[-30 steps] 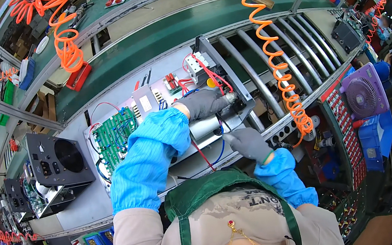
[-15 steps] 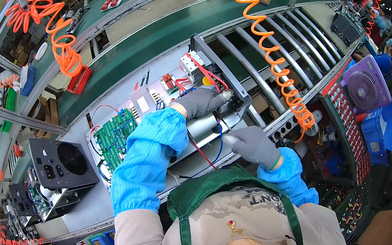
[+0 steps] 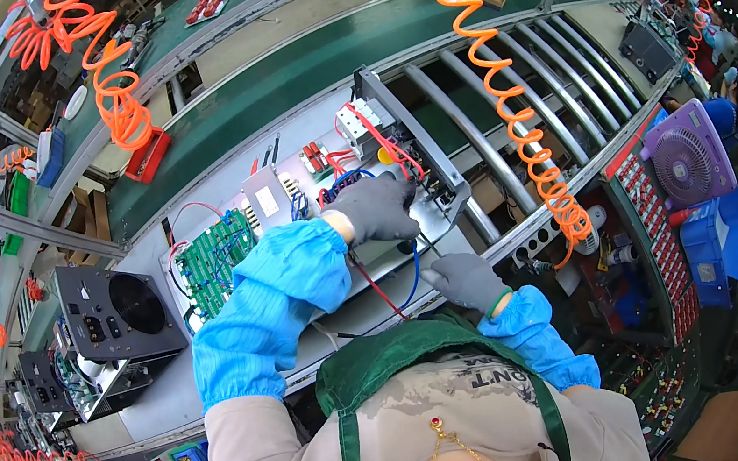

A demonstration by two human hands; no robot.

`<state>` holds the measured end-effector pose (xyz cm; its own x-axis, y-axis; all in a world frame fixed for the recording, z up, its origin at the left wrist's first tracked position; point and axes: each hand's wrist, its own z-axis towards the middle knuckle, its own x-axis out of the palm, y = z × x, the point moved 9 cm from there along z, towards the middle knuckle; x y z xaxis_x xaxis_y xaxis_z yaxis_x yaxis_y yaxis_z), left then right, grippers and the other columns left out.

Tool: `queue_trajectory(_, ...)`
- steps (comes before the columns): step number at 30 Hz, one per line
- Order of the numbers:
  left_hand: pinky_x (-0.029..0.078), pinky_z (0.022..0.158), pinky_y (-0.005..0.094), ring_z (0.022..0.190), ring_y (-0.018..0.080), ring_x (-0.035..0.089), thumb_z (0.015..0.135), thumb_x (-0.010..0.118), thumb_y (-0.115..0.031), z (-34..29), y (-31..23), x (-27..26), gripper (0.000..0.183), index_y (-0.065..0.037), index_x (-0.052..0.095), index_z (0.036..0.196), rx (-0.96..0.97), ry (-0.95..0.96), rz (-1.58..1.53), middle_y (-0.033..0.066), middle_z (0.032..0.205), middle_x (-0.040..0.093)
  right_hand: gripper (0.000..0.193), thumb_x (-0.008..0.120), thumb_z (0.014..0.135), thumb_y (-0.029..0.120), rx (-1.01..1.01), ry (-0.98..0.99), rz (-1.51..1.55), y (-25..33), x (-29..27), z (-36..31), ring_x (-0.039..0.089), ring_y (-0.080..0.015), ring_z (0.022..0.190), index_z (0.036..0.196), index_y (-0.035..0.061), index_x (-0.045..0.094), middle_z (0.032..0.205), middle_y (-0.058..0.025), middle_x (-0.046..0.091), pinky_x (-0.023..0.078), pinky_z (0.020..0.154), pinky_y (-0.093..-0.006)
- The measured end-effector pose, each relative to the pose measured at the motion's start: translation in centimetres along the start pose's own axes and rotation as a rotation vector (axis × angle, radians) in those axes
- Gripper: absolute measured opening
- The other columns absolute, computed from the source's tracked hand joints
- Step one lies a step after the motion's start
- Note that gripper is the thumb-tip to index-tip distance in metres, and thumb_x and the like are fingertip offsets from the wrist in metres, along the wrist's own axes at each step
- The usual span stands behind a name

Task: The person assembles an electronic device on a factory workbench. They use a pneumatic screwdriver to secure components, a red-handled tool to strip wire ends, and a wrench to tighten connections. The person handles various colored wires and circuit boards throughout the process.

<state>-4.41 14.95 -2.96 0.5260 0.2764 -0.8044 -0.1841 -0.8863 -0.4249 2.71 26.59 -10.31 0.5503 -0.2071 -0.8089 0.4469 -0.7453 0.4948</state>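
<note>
An open metal chassis (image 3: 407, 131) lies on the bench with wiring and parts inside. My left hand (image 3: 375, 209), in a grey glove, reaches over its near right part. Its fingers curl down together, and whatever they grip is hidden. Nearer my body, my right hand (image 3: 469, 281), also gloved, is closed just outside the chassis's near edge. A thin dark strand runs up from its fingertips; I cannot make out what it is. A blue wire (image 3: 415, 276) and a red wire (image 3: 379, 287) hang over the near edge between the hands. A green circuit board (image 3: 214, 257) sits at the chassis's left.
A second dark unit with a round fan (image 3: 136, 301) stands at the left. Metal rollers (image 3: 477, 126) extend to the right, beneath an orange coiled hose (image 3: 528, 151). Further right are a purple fan (image 3: 687, 157) and a blue bin (image 3: 711, 248). A green conveyor (image 3: 288, 58) runs behind.
My left hand has drawn back left from the chassis's right end wall, its fingers curling in. My right hand has moved slightly down and toward me, its fingers now closed.
</note>
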Motion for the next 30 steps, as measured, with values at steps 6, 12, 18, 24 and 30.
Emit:
queue_trajectory(6, 0.049, 0.073, 0.0442, 0.084, 0.0358, 0.062, 0.061, 0.069, -0.041, -0.2, -0.9, 0.0, 0.051, -0.003, 0.061, 0.093, 0.002, -0.037, 0.049, 0.0193, 0.089, 0.063, 0.028, 0.05, 0.09, 0.037, -0.094, -0.046, 0.042, 2.2, -1.7, -2.8, 0.061, -0.0352, 0.079, 0.095, 0.0126, 0.062, 0.083, -0.0128, 0.063, 0.047, 0.067, -0.0469)
queue_trajectory(12, 0.05, 0.07, 0.044, 0.08, 0.0355, 0.063, 0.059, 0.07, -0.042, 0.4, -0.8, 0.5, 0.051, -0.004, 0.062, 0.091, 0.014, -0.024, 0.115, 0.0192, 0.085, 0.063, 0.021, 0.055, 0.088, 0.032, -0.168, -0.26, 0.079, 5.2, -7.3, -4.7, 0.061, -0.0348, 0.067, 0.091, 0.0115, 0.06, 0.071, -0.0122, 0.06, 0.046, 0.058, -0.0459)
queue_trajectory(18, 0.049, 0.066, 0.0486, 0.074, 0.0385, 0.062, 0.08, 0.057, -0.037, 1.1, -0.2, 1.2, 0.037, -0.004, 0.059, 0.094, -0.04, -0.065, 0.216, 0.0199, 0.078, 0.063, 0.012, 0.063, 0.081, 0.019, -0.374, -0.636, 0.07, 9.0, -13.7, -5.0, 0.059, -0.0292, 0.058, 0.089, 0.012, 0.06, 0.065, -0.0089, 0.059, 0.044, 0.052, -0.041)
queue_trajectory(24, 0.047, 0.066, 0.0451, 0.073, 0.0371, 0.062, 0.068, 0.07, -0.049, -0.2, -1.1, 0.2, 0.055, 0.0, 0.056, 0.09, 0.265, -0.028, 0.076, 0.0203, 0.077, 0.062, 0.017, 0.066, 0.077, 0.016, -0.465, -0.695, 0.058, 8.1, -12.4, -5.9, 0.056, -0.0269, 0.056, 0.092, 0.0114, 0.061, 0.063, -0.0069, 0.055, 0.043, 0.052, -0.0383)
queue_trajectory(30, 0.047, 0.066, 0.0424, 0.073, 0.0349, 0.061, 0.062, 0.074, -0.043, 0.1, -1.5, 0.0, 0.053, 0.0, 0.058, 0.089, 0.313, -0.02, 0.013, 0.0186, 0.076, 0.061, 0.023, 0.067, 0.076, 0.014, -0.496, -0.628, -0.045, 6.4, -7.5, -6.5, 0.052, -0.0258, 0.056, 0.097, 0.0094, 0.06, 0.064, -0.0057, 0.052, 0.04, 0.051, -0.0378)
